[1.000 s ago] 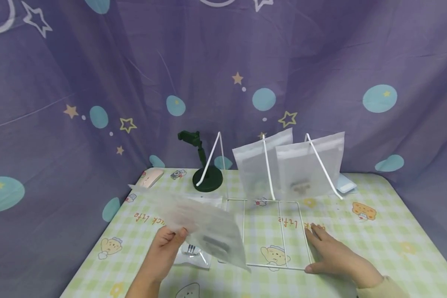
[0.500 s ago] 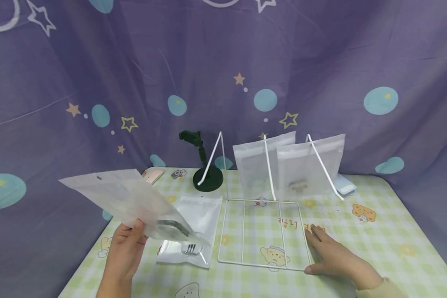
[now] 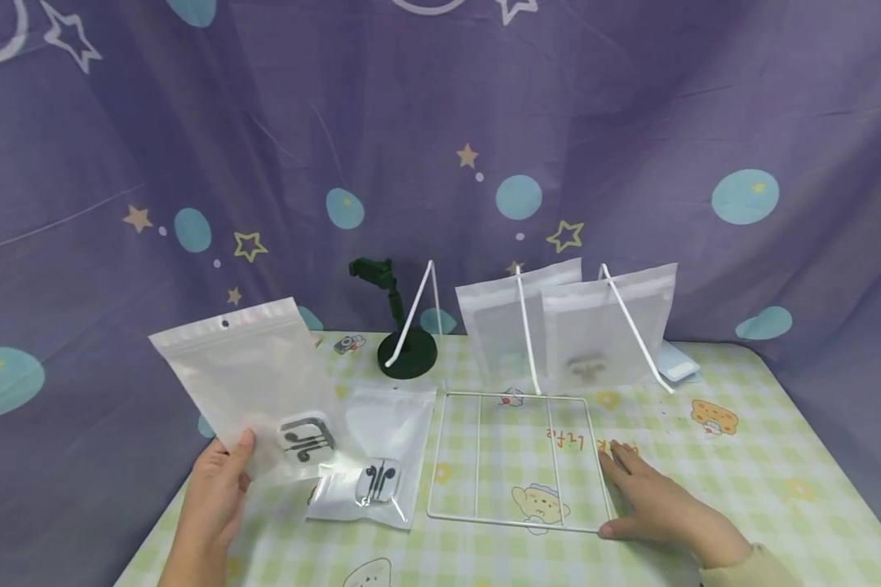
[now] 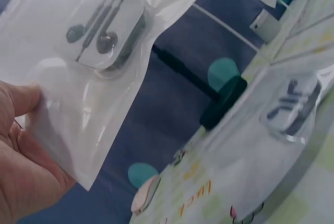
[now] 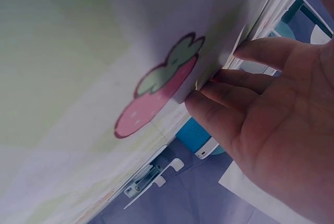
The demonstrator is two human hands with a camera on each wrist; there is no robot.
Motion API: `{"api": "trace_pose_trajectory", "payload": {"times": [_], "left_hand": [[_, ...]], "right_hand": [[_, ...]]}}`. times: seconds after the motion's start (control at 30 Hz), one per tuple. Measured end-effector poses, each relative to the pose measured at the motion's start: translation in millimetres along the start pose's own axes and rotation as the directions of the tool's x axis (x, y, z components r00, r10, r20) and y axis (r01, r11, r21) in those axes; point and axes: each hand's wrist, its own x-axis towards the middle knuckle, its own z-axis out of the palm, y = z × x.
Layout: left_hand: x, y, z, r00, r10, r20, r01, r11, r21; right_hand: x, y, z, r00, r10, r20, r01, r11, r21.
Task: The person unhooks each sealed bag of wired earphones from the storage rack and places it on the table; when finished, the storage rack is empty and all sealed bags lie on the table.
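- A purple, star-printed cloth (image 3: 411, 122) is hanging behind everything, looking soft and creased
- Below it the surface (image 3: 763, 473) is showing off its pale green checks
- The rack (image 3: 529, 334), all smooth white wire, is standing on it, two frosted bags (image 3: 613, 326) hanging from its slanting prongs
- And here's the change: the held bag (image 3: 257, 375) is swinging left, away from the rack, and turning its milky, flexible face this way, so it's now staying off the prongs and showing its contents plainly
- A second bag (image 3: 392, 424), glossy and wrinkled, is lying on the surface just left of the rack
- The left hand (image 3: 216, 481) is pinching the held bag low on its left edge
- The right hand (image 3: 657, 505) is resting by the rack's right side, fingers stretched, gripping nothing
- Smallest, a rounded-square white case (image 3: 307, 444) with dark earphones is showing through the held bag
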Motion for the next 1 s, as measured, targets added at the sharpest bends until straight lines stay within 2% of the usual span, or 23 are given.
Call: {"api": "trace_pose_trajectory", "payload": {"times": [0.07,0.17,0.27,0.33,0.5,0.53,0.63,0.7,0.87,1.0], "left_hand": [[2.4,0.0,-3.3,0.998,-0.043,-0.036,0.044,0.999,0.027],[6.5,-0.7,-8.9,0.995,-0.079,-0.052,0.083,0.995,0.063],[15.9,-13.0,-22.6,0.995,-0.09,-0.052,0.096,0.989,0.116],[27.8,-32.0,-41.1,0.995,-0.094,-0.044,0.1,0.984,0.146],[64.1,-92.1,-92.4,0.986,-0.119,-0.115,0.14,0.971,0.195],[69.7,-101.4,-99.1,0.984,-0.118,-0.136,0.143,0.971,0.191],[78.5,-115.5,-109.1,0.978,-0.117,-0.175,0.151,0.968,0.198],[81.0,-118.2,-112.4,0.977,-0.104,-0.187,0.141,0.971,0.192],[81.2,-112.2,-117.8,0.977,-0.083,-0.197,0.127,0.966,0.226],[72.8,-91.5,-113.7,0.98,-0.095,-0.177,0.145,0.943,0.3]], "right_hand": [[0,0,1,1.0,-0.004,-0.003,0.004,1.0,-0.002],[-1,0,1,1.0,0.002,-0.002,-0.002,1.0,0.0],[-1,0,0,1.0,0.008,0.0,-0.008,1.0,0.001],[-1,0,0,1.0,0.005,-0.001,-0.005,1.0,0.002],[0,0,1,1.0,0.0,-0.009,0.0,1.0,-0.008],[0,0,1,1.0,0.0,-0.011,0.0,1.0,-0.009],[1,1,0,1.0,-0.005,-0.022,0.005,1.0,-0.016],[1,0,0,1.0,-0.002,-0.024,0.002,1.0,-0.021],[1,1,0,1.0,0.001,-0.016,-0.001,1.0,-0.009],[0,0,-1,1.0,-0.001,-0.012,0.001,1.0,-0.006]]}}
